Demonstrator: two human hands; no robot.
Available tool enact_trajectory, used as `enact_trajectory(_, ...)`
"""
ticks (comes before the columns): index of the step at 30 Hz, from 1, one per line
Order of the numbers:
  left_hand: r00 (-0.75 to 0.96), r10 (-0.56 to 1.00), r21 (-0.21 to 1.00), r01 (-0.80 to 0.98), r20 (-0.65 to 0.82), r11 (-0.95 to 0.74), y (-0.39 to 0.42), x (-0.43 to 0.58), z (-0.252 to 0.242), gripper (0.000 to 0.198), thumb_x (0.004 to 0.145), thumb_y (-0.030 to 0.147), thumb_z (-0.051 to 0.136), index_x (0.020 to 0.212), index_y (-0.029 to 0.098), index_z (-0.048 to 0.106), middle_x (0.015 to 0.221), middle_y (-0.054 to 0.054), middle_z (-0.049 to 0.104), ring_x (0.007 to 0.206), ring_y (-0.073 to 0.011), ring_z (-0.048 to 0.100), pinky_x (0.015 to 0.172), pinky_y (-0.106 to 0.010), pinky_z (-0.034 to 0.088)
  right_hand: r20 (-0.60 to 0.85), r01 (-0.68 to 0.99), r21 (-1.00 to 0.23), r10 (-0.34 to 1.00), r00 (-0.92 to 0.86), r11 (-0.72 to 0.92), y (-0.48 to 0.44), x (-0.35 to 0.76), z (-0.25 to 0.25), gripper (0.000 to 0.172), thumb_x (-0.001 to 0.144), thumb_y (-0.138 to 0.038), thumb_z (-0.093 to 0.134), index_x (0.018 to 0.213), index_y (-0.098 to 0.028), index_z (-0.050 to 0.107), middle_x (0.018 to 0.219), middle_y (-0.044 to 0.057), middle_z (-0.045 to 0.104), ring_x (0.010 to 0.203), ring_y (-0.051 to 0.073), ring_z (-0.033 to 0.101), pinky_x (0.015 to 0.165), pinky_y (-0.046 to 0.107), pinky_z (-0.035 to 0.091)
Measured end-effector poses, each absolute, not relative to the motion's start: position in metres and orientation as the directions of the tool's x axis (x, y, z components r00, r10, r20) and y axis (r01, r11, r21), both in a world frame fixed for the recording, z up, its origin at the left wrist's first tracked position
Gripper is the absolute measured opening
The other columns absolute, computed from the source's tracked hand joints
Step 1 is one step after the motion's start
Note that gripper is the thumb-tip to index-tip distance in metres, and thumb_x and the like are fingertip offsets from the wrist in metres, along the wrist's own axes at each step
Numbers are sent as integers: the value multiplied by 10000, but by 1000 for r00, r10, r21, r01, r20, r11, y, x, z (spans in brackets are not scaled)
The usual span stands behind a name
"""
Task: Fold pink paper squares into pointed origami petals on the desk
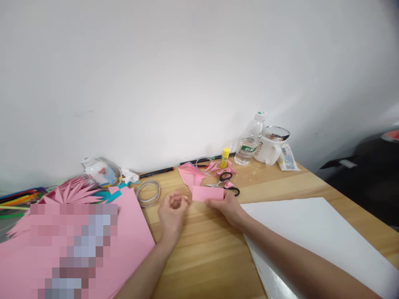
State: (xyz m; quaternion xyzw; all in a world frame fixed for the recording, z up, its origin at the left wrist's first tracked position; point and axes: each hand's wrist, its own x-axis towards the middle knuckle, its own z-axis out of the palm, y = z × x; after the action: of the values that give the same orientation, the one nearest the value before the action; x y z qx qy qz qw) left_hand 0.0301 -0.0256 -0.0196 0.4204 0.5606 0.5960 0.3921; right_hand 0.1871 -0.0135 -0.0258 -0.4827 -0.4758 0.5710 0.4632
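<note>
A small pink rectangle of paper [202, 193] is held level at its right end by my right hand [229, 206], thumb in front and fingers behind. Just left of that paper, my left hand [174, 207] is closed, its fingers curled in toward the thumb. A narrow gap separates it from the paper's left edge, and nothing shows in it. Beyond the right hand lie black-handled scissors [222, 179], blades pointing left. Behind the held paper rests a pink folded paper piece [190, 174]. Close to the scissors are small pink paper scraps [230, 167].
A yellow glue stick [225, 158], water bottle [248, 141] and white mug [266, 149] stand along the wall. Left are a tape roll [149, 193], pink sheets [137, 232], a folded pink fan [73, 192] and a white bottle [99, 171]. A white board [311, 232] lies right.
</note>
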Motion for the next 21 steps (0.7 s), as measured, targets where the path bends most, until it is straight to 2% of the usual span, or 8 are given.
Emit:
enact_trajectory(4, -431, 872, 972, 131, 234, -197, -26, 23, -18, 93, 654, 167, 563, 740, 174, 529, 589, 30, 563, 477, -106, 536, 494, -211, 427, -91, -78, -992, 992, -87, -98, -14, 186, -19, 148, 598, -233, 625, 524, -152, 526, 520, -17, 529, 519, 110, 467, 518, 231, 378)
enact_trajectory(8, -139, 849, 801, 436, 511, -410, -44, 27, -16, 160, 722, 120, 463, 658, 197, 589, 499, 27, 519, 473, -122, 509, 507, -224, 379, -104, -139, -982, 984, -148, -125, -15, 185, -17, 186, 631, -297, 624, 559, -142, 551, 540, 2, 561, 498, 108, 492, 511, 240, 407)
enact_trajectory(11, 113, 747, 608, 507, 655, -611, -58, 32, -10, 239, 736, 58, 434, 773, 205, 618, 507, 10, 559, 478, -124, 523, 520, -229, 370, -127, -218, -963, 979, -158, -160, -14, 184, -21, 215, 648, -336, 631, 617, -138, 556, 549, 4, 566, 495, 105, 504, 502, 235, 422)
enact_trajectory(13, 320, 625, 438, 495, 712, -751, -64, 37, -3, 244, 732, 49, 425, 730, 204, 614, 527, -9, 567, 483, -127, 505, 496, -235, 344, -133, -248, -954, 981, -143, -166, -13, 184, -25, 225, 649, -342, 640, 630, -135, 554, 549, 0, 562, 503, 104, 509, 503, 231, 432)
enact_trajectory(15, 503, 455, 245, 429, 735, -869, -68, 43, 8, 278, 735, 22, 371, 628, 187, 567, 456, 11, 482, 410, -111, 394, 429, -239, 257, -139, -258, -952, 983, -124, -167, -13, 184, -28, 224, 644, -336, 649, 638, -132, 556, 551, -3, 564, 505, 102, 512, 503, 230, 437)
enact_trajectory(17, 580, 374, 143, 404, 723, -903, -71, 50, 23, 297, 733, 19, 339, 535, 175, 496, 429, 21, 411, 397, -106, 314, 419, -252, 198, -145, -258, -951, 984, -107, -168, -13, 183, -29, 219, 634, -327, 657, 642, -131, 560, 549, -6, 567, 498, 101, 511, 498, 232, 439)
enact_trajectory(19, 620, 373, 138, 394, 690, -909, -78, 55, 40, 327, 754, 44, 318, 485, 177, 448, 420, 29, 373, 402, -102, 284, 420, -258, 177, -146, -252, -954, 985, -91, -165, -12, 183, -29, 212, 625, -317, 662, 637, -132, 561, 541, -8, 567, 487, 100, 508, 492, 233, 438)
enact_trajectory(21, 659, 457, 208, 423, 597, -882, -89, 55, 58, 331, 789, 92, 333, 515, 185, 493, 434, 33, 396, 413, -100, 302, 429, -259, 205, -138, -240, -959, 987, -78, -153, -12, 184, -28, 204, 625, -308, 661, 628, -131, 559, 538, -7, 568, 484, 99, 507, 491, 232, 435)
